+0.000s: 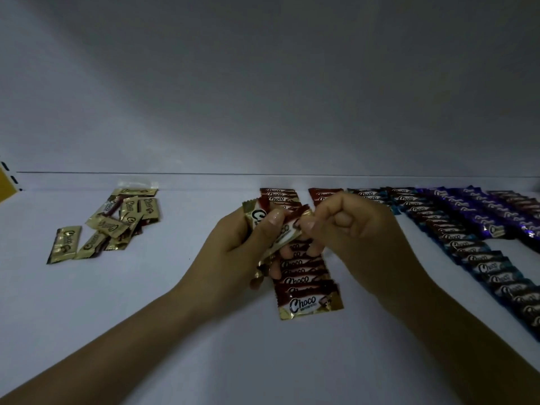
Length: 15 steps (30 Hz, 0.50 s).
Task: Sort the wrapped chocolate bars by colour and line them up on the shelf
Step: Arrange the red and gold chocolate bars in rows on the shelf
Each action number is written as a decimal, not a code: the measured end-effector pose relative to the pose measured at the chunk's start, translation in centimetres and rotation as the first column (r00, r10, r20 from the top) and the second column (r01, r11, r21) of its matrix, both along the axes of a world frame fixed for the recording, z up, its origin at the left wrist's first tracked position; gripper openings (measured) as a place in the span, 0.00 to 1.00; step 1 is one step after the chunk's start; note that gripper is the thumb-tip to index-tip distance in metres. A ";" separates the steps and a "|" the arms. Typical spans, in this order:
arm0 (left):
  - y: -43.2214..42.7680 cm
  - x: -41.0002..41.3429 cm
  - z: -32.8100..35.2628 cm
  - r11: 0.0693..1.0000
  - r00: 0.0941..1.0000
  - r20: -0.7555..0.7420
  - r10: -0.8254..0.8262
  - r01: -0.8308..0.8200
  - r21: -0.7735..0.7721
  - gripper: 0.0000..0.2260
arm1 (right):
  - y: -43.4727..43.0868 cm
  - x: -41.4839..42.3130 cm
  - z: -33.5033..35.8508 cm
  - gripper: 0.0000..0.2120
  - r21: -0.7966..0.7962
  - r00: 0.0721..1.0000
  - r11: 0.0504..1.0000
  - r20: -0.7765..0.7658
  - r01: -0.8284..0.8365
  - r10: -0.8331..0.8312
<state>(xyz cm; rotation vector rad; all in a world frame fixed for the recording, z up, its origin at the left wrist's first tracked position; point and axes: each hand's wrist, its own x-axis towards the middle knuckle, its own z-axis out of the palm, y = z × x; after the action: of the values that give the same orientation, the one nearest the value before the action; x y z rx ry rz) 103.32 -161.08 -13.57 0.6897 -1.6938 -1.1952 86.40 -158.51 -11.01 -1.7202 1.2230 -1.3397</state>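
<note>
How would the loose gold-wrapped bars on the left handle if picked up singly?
Likely light and flat: the gold-wrapped bars lie overlapping in a loose heap. Their glossy wrappers probably slide on the shelf; nothing suggests rolling.

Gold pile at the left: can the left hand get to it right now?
Probably yes: only bare shelf lies between the left hand and the pile. But it grips gold bars, so grabbing more looks awkward.

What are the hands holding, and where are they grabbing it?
The left hand grips a small bunch of gold bars around the middle. The right hand pinches the end of the top bar.
</note>
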 end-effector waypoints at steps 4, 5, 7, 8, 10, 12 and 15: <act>0.0 0.2 0.2 0.998 1.000 0.028 -0.013 0.011 0.064 0.10 | -0.2 -0.6 0.3 0.04 0.011 0.993 0.998 0.104 0.058 -0.059; 0.0 0.2 0.2 0.998 1.000 0.025 0.000 -0.001 0.062 0.10 | -0.3 -0.6 0.2 0.03 0.026 0.992 0.999 0.121 0.042 -0.044; 0.0 0.3 0.3 0.998 1.000 0.013 0.021 -0.022 0.053 0.10 | -0.2 -0.6 -0.1 0.05 0.076 0.991 0.997 0.134 -0.015 0.005; 0.0 0.3 0.5 0.998 0.999 0.015 0.035 -0.036 0.043 0.10 | -0.2 -0.6 -0.2 0.06 0.101 0.991 0.993 0.126 -0.054 0.041; 0.0 0.6 0.6 0.997 0.997 0.031 0.074 -0.074 0.010 0.10 | -0.1 -0.6 -0.4 0.08 0.100 0.993 0.990 0.086 -0.095 0.087; -0.3 1.0 0.5 0.995 0.994 0.069 0.086 -0.083 -0.054 0.05 | -0.2 -0.7 -0.6 0.12 0.031 0.996 0.996 -0.019 -0.089 0.089; 0.0 1.1 0.2 0.982 0.972 0.215 0.098 -0.059 -0.180 0.10 | 0.1 -0.7 -0.3 0.10 -0.040 0.961 0.993 -0.258 -0.110 0.096</act>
<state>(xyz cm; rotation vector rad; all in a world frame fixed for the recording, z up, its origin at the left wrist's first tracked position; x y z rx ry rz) 104.45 -161.09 -13.32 0.7998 -1.9115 -0.9294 85.73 -158.43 -11.29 -2.0152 1.2253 -1.1247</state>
